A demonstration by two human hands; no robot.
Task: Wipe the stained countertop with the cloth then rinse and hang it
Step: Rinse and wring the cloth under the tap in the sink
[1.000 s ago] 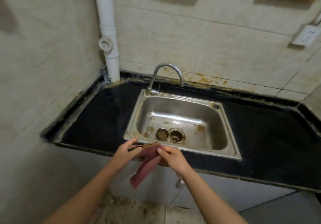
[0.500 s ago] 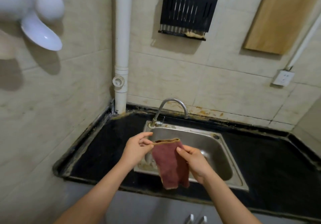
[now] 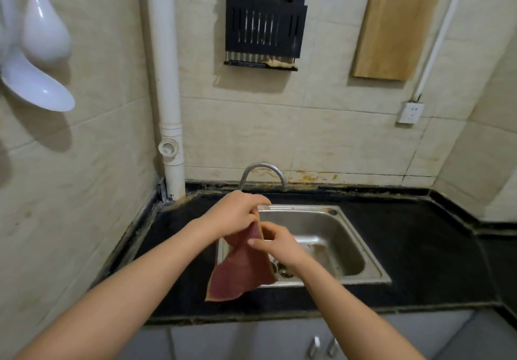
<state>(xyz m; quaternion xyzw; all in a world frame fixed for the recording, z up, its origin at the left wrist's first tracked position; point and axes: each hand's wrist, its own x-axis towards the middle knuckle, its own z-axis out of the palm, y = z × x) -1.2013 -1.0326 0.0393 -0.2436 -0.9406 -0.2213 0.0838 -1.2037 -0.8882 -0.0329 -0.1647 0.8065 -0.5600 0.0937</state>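
A dark red cloth (image 3: 240, 273) with a tan edge hangs in the air over the front left corner of the steel sink (image 3: 344, 236). My left hand (image 3: 235, 214) pinches its top corner from above. My right hand (image 3: 277, 245) grips the cloth's upper right edge just below and to the right. The black countertop (image 3: 419, 248) runs around the sink, and the curved tap (image 3: 263, 172) stands behind my left hand.
A white drain pipe (image 3: 167, 108) runs down the wall corner. A black slatted rack (image 3: 264, 27) and a wooden board (image 3: 394, 24) hang on the back wall, and white ladles (image 3: 36, 60) on the left wall. A socket (image 3: 410, 112) sits at the right. Cabinet doors (image 3: 279, 340) are below.
The view has tilted upward, showing more wall. Both hands have lifted the cloth and drawn closer together, and it now hangs lower and more to the left.
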